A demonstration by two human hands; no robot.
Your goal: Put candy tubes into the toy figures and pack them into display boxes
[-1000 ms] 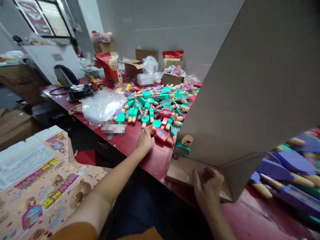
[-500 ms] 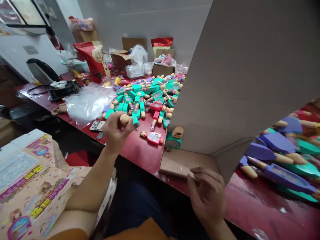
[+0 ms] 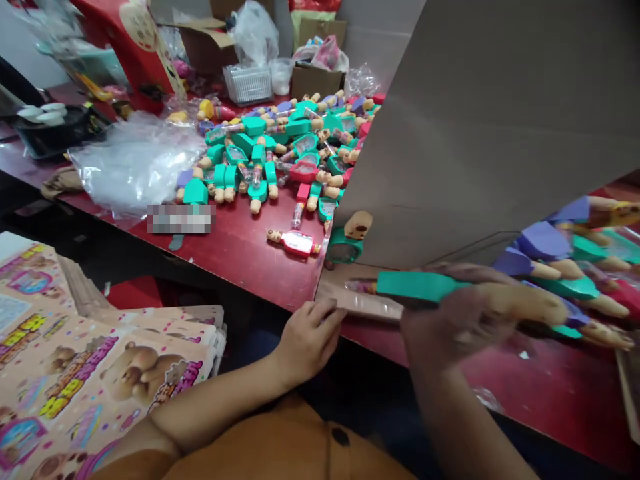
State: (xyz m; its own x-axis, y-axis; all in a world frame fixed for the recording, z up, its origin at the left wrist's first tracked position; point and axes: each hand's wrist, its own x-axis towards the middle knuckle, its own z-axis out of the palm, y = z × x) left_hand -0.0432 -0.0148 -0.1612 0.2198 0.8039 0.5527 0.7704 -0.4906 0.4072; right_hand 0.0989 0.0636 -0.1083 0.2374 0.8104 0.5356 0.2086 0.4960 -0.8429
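A green candy toy (image 3: 423, 287) with a tan bear-head end and a clear tube is in my right hand (image 3: 445, 327). My right fingers wrap round it, blurred by motion, and the toy lies level across the open front of a tall cardboard box (image 3: 450, 153). At the box's low front lip (image 3: 370, 303), my left hand (image 3: 310, 340) has its fingers curled against the left corner; its thumb is hidden. Inside the box, another green toy (image 3: 345, 245) with a tan bear head stands by the left wall.
Many green toys (image 3: 257, 157) lie heaped on the red table (image 3: 220, 253), near a red toy (image 3: 295, 242) and plastic bags (image 3: 135, 160). Purple and green toys (image 3: 545, 240) lie right of the box. Printed cardboard sheets (image 3: 115, 373) are stacked at lower left.
My left hand has let go of the small toy it held and come down to the box lip. My right hand has left the lip and now grips a green toy. The view has shifted.
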